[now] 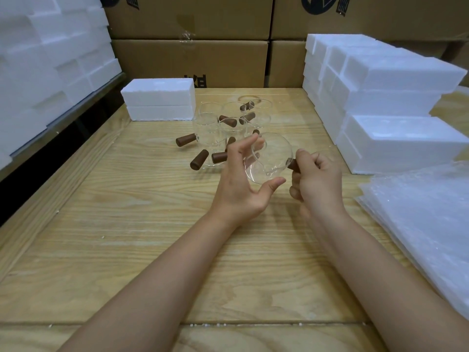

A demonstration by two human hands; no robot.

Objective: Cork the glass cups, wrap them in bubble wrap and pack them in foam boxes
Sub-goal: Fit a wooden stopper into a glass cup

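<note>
Two hands share one glass cup [269,158] above the middle of the worktop [127,224]: your left hand [237,184] cradles it between spread fingers and thumb, and your right hand [317,179] curls tightly round the brown cork [294,165] at its side. Push that cork hard or askew and the slick glass could slip from so loose a hold and strike the other cups [210,130] nearer the far edge.

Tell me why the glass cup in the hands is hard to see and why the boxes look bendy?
Head view: the glass cup between the left hand and right hand is see-through, so only its rim and faint glints show over the table; head view: the wide lens curves the foam boxes and cartons near the edges.
</note>
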